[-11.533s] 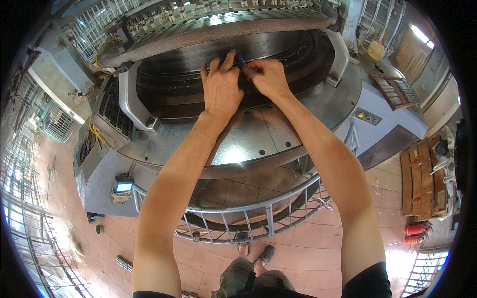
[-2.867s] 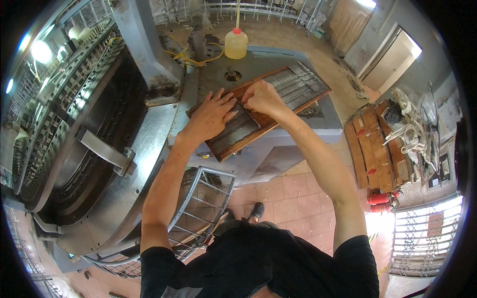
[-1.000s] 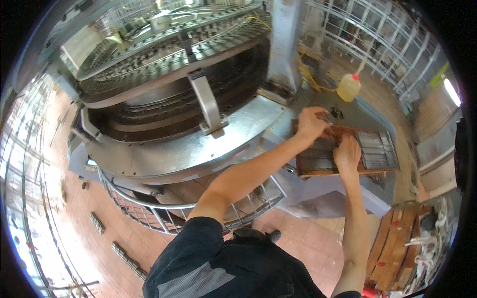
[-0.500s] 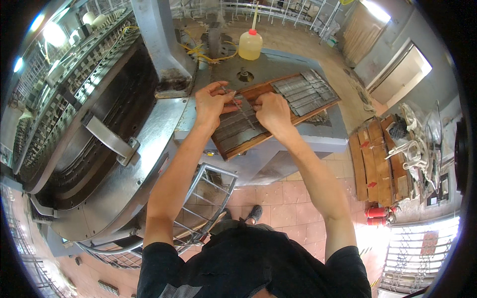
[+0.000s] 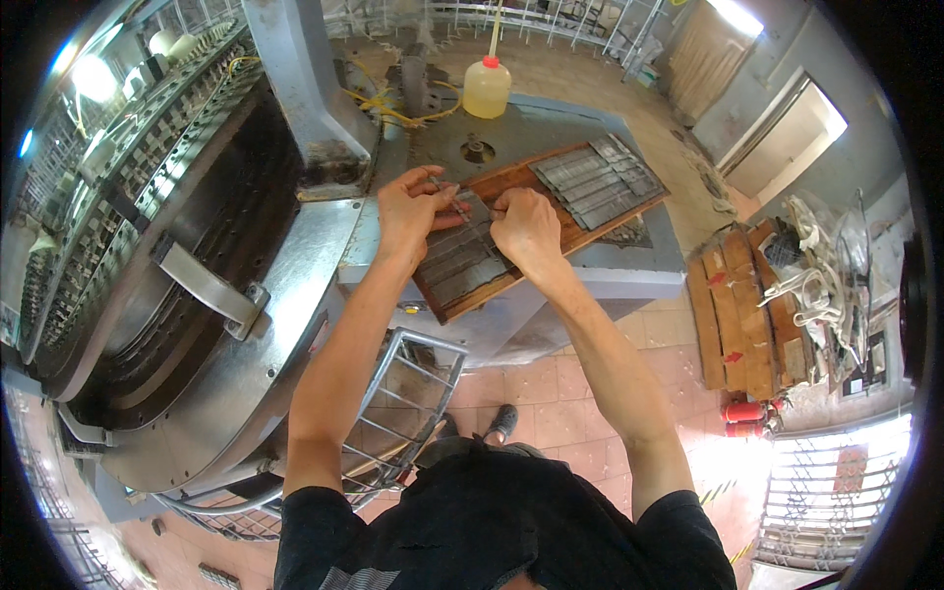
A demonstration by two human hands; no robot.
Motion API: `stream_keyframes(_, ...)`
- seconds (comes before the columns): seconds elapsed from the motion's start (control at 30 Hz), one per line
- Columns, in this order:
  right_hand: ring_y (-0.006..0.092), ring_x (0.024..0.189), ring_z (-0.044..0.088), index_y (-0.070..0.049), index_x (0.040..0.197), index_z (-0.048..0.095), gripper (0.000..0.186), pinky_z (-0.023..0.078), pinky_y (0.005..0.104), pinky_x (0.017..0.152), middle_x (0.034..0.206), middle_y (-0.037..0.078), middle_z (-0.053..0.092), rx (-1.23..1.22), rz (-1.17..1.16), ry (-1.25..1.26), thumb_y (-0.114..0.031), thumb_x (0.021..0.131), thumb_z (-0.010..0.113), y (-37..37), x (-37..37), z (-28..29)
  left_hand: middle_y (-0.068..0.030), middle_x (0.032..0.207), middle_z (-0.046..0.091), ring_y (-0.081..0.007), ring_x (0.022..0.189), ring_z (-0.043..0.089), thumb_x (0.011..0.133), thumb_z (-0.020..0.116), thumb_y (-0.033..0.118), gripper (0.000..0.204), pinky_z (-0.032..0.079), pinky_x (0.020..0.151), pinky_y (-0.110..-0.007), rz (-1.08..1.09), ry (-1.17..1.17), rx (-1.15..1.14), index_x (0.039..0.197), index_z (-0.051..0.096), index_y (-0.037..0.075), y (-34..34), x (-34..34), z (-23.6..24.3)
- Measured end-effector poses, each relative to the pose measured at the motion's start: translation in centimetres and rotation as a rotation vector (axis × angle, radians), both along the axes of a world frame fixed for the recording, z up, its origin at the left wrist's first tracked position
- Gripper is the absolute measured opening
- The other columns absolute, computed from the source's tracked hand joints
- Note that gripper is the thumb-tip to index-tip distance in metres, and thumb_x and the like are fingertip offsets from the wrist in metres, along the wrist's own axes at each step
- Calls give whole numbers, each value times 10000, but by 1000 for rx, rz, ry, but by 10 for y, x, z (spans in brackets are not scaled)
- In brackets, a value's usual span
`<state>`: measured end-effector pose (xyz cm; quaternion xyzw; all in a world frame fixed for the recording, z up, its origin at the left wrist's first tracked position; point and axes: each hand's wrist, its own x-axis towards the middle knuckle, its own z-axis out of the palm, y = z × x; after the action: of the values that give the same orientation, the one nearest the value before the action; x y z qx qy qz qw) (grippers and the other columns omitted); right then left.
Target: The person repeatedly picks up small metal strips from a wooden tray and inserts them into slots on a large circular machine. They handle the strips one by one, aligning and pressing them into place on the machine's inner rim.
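A shallow wooden tray [image 5: 582, 236] lies at a slant on the grey machine top, with rows of thin flat metal strips in it. One bundle of metal strips [image 5: 602, 182] fills its far right part, and another group of metal strips [image 5: 460, 258] lies at the near left. Over the left end, my left hand [image 5: 408, 211] is closed, pinching a slim metal strip [image 5: 458, 206] between thumb and fingers. Beside it, my right hand [image 5: 528, 228] is curled with thumb and forefinger together above the tray's middle; what it grips, if anything, is hidden.
A plastic bottle [image 5: 487, 90] of yellow liquid with a red cap and long spout stands behind the tray. Left is a large round machine [image 5: 226, 344] with a metal handle [image 5: 211, 285]. Cardboard [image 5: 737, 305] is stacked at right, near red fire extinguishers [image 5: 744, 418].
The long strip that stretched from my left hand across the tray now shows only a short length by the fingers. My right hand has shifted slightly left, its fingertips raised.
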<state>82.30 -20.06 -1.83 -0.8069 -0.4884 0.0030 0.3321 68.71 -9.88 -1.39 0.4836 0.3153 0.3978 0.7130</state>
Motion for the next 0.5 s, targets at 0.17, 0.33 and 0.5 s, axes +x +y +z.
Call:
stream_keyframes(0.17,443,867,670,39,799,713,131,526,497,778,877,258,697,106,146,-49,-27,729,624,2,10,-3,-186,989,681,-280,784,744,898,671,-67,384,645,621,-340,-2,1,6,1268,568,-72,0,2,0)
stream_keyframes(0.33,429,872,673,19,826,749,143,523,470,805,870,242,704,44,215,-129,1,723,652,1,9,3,-180,1001,660,-295,782,744,893,669,-80,402,657,628,-352,-16,-12,1,1280,560,-79,4,0,-2)
stream_keyframes(0.5,438,875,671,7,805,750,150,529,482,793,864,242,698,-67,177,-217,2,696,648,9,9,8,-159,975,622,-296,756,735,889,662,-91,393,664,631,-373,-18,-33,-18,1268,560,-92,6,-1,-3)
